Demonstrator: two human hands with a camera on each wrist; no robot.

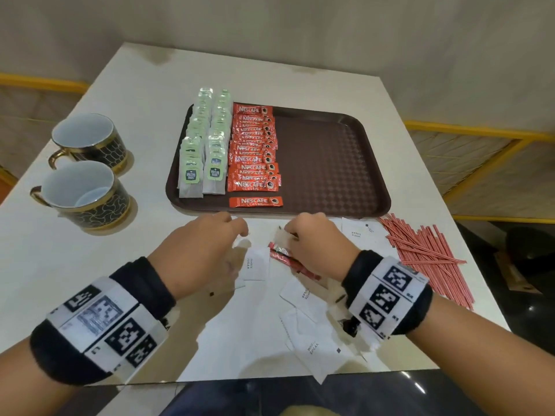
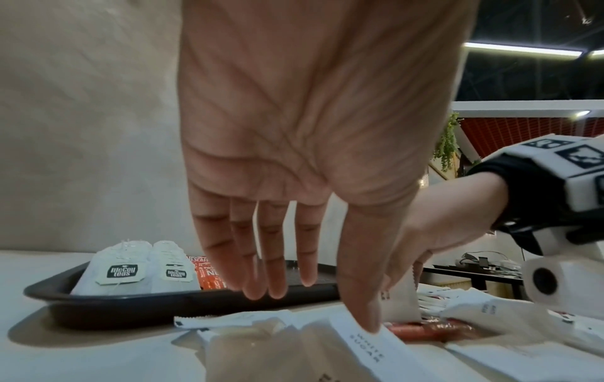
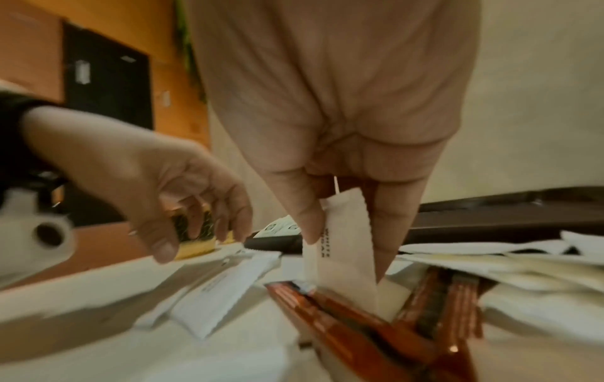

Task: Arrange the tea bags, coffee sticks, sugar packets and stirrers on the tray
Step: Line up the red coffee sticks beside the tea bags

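Observation:
A brown tray (image 1: 330, 163) carries two rows of tea bags (image 1: 204, 151) and a column of red coffee sticks (image 1: 255, 148), with one more coffee stick (image 1: 256, 201) below them. White sugar packets (image 1: 312, 334) and a few loose coffee sticks (image 1: 288, 259) lie on the table in front of the tray. My right hand (image 1: 312, 238) pinches one sugar packet (image 3: 346, 237) upright between thumb and fingers, over the loose coffee sticks (image 3: 343, 320). My left hand (image 2: 294, 284) hovers with straight fingers over the sugar packets (image 2: 369, 346), its thumb tip touching one. Red stirrers (image 1: 426, 250) lie to the right.
Two black-and-gold cups (image 1: 87, 172) stand left of the tray. The tray's right half (image 1: 336, 136) is bare. The table's near edge (image 1: 270, 378) runs just behind the sugar packets, and its right edge is beside the stirrers.

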